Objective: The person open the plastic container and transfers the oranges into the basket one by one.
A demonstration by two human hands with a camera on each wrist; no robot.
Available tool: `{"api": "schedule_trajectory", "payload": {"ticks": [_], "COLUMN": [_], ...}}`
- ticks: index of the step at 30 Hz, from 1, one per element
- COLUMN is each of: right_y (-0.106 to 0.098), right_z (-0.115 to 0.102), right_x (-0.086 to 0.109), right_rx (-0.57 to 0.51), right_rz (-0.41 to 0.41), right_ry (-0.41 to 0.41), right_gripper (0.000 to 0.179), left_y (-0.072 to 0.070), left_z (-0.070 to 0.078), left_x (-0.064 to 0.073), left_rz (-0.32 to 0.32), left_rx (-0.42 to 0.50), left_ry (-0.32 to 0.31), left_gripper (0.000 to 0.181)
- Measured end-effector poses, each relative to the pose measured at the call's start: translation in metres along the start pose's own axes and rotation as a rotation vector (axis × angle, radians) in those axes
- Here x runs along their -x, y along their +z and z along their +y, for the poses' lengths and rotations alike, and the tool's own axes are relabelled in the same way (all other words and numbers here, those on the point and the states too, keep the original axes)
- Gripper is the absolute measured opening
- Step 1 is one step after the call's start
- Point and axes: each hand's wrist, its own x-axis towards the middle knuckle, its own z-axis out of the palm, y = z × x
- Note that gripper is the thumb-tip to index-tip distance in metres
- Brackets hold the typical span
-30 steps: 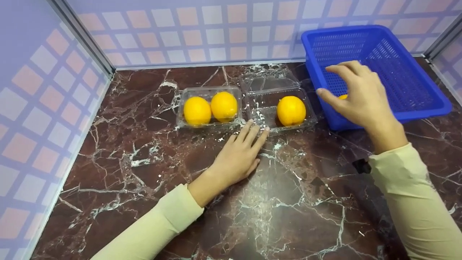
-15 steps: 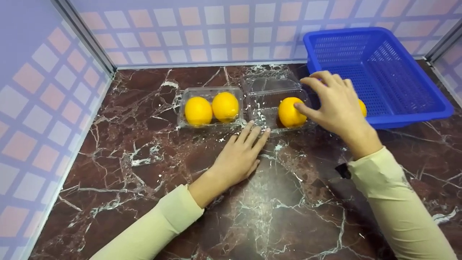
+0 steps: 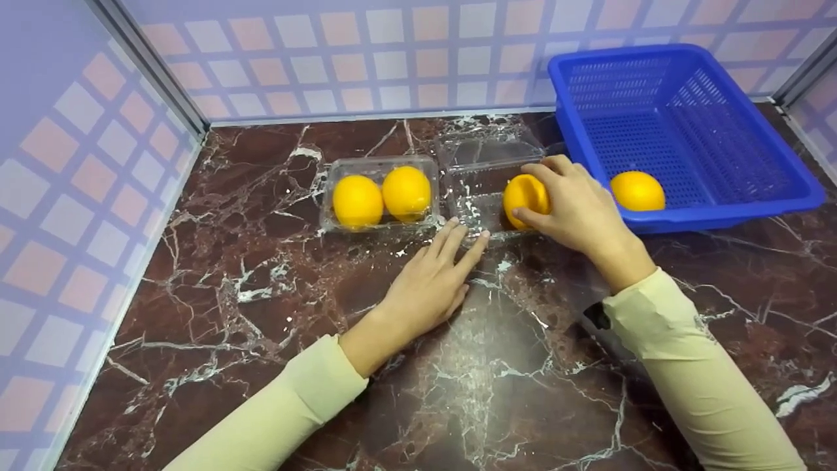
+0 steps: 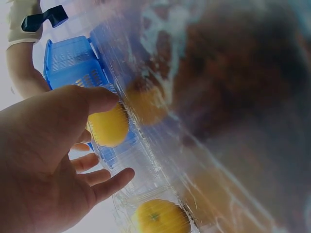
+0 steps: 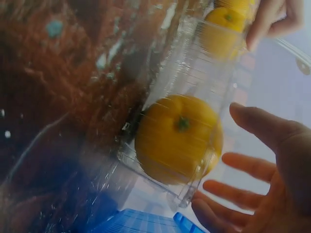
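Note:
In the head view, my right hand [image 3: 575,206] is over an orange [image 3: 518,196] in the right half of a clear plastic clamshell box [image 3: 474,186], its lid folded back. Its thumb and fingers are spread at the orange's sides; the right wrist view shows the fingertips [image 5: 233,160] just above the fruit, with a gap at the thumb. My left hand [image 3: 428,288] lies with fingers extended, fingertips at the box's front edge. To the left, another clear box [image 3: 379,163] holds two oranges [image 3: 358,201].
A blue plastic basket [image 3: 719,212] stands at the back right, with one orange [image 3: 637,191] in its near left corner. Behind the marble-patterned table [image 3: 261,360] rises a checked wall panel [image 3: 366,59], and another panel [image 3: 72,196] borders the left side.
My right hand has moved left and down from over the basket to the orange in the right box, uncovering the orange in the basket. The left hand has stayed put.

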Motion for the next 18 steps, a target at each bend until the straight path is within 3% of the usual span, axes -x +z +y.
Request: {"api": "schedule_trajectory", "payload": {"ticks": [6, 14, 18], "right_y": [0.0046, 0.0089, 0.0092], "right_z": [-0.0043, -0.0016, -0.0001], "right_x": [-0.0012, -0.0040, -0.0065], "right_rx": [0.053, 0.038, 0.014], "right_rz": [-0.034, -0.063, -0.080], "right_ry": [0.050, 0.022, 0.014], "right_gripper": [0.068, 0.069, 0.070], "left_y": [-0.0004, -0.0007, -0.0005], "left_z": [0.0004, 0.0001, -0.0005], "left_x": [-0.0008, -0.0012, -0.0015], "left_rz": [0.004, -0.023, -0.004], "left_rx": [-0.018, -0.030, -0.039], "left_ry": [0.002, -0.004, 0.006], "left_gripper": [0.078, 0.077, 0.077]}}
